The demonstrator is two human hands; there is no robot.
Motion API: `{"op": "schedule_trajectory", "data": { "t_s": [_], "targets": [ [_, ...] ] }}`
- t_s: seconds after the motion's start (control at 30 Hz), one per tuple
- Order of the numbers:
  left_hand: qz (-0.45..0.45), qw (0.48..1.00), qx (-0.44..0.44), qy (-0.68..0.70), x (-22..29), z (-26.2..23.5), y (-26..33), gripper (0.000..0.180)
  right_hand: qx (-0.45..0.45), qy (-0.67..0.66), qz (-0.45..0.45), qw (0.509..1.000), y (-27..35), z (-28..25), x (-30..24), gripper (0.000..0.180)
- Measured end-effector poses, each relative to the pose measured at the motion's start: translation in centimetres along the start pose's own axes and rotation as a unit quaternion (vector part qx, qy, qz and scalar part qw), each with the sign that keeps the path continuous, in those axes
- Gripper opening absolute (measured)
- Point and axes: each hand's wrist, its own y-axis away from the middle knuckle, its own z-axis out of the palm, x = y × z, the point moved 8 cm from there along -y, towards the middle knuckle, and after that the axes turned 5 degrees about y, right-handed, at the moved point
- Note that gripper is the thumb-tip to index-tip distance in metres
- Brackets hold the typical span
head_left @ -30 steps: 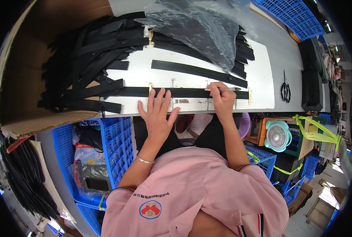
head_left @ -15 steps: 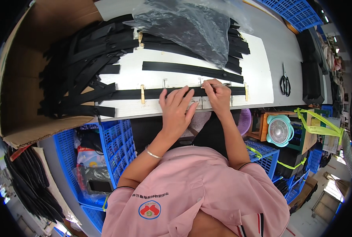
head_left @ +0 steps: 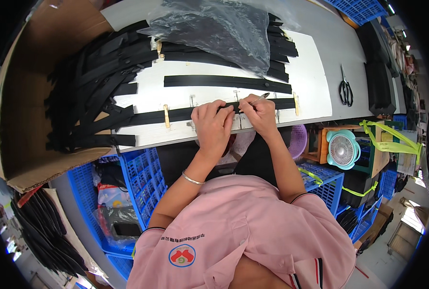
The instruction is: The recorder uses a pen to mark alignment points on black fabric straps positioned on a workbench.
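Note:
A long black zipper [head_left: 180,114] lies across the white board [head_left: 313,72], running under two tan bands [head_left: 167,116]. My left hand [head_left: 211,126] is closed, its bent fingers gripping the zipper near its middle. Just to the right, my right hand [head_left: 260,114] is closed around a slim pen [head_left: 263,96], with its fingertips against the same zipper. Both hands' fingertips nearly meet, and they hide part of the zipper. Beyond it lies another black zipper [head_left: 214,83] with a small slider near its right end. Dark marks show on the board beside my hands.
A cardboard box [head_left: 29,86] holds a heap of black zippers [head_left: 94,72] at the left. More strips lie under a clear plastic bag [head_left: 214,33] at the back. Black scissors [head_left: 345,91] rest right of the board. Blue crates [head_left: 144,176] and a small fan [head_left: 342,150] stand below the table edge.
My left hand's spread fingers have bent and closed on the zipper. My right hand has shifted slightly left toward it, still holding the pen. The view has moved a little.

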Motion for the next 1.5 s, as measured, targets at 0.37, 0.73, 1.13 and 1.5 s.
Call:
{"op": "schedule_trajectory", "data": {
  "t_s": [0.37, 0.73, 1.13, 1.5],
  "targets": [
    [0.004, 1.0, -0.02, -0.008, 0.2, 0.3, 0.3, 0.017, 0.006, -0.043, 0.006, 0.999, 0.9, -1.5, -0.1, 0.015],
    [0.031, 0.998, -0.054, -0.009, 2.8, 2.8, -0.8, 0.018, 0.109, -0.064, 0.144, 0.981, 1.6, -9.7, 7.6, 0.019],
    [0.074, 0.991, -0.084, 0.066, 6.0, 9.5, -3.0, 0.018, 0.101, 0.011, 0.099, 0.99, 1.5, -8.9, 7.1, 0.015],
    [0.066, 0.994, -0.072, 0.053, 6.4, 9.8, -2.3, 0.018, 0.071, -0.013, 0.079, 0.994, 2.4, -9.7, 7.1, 0.02]
  ]
}}
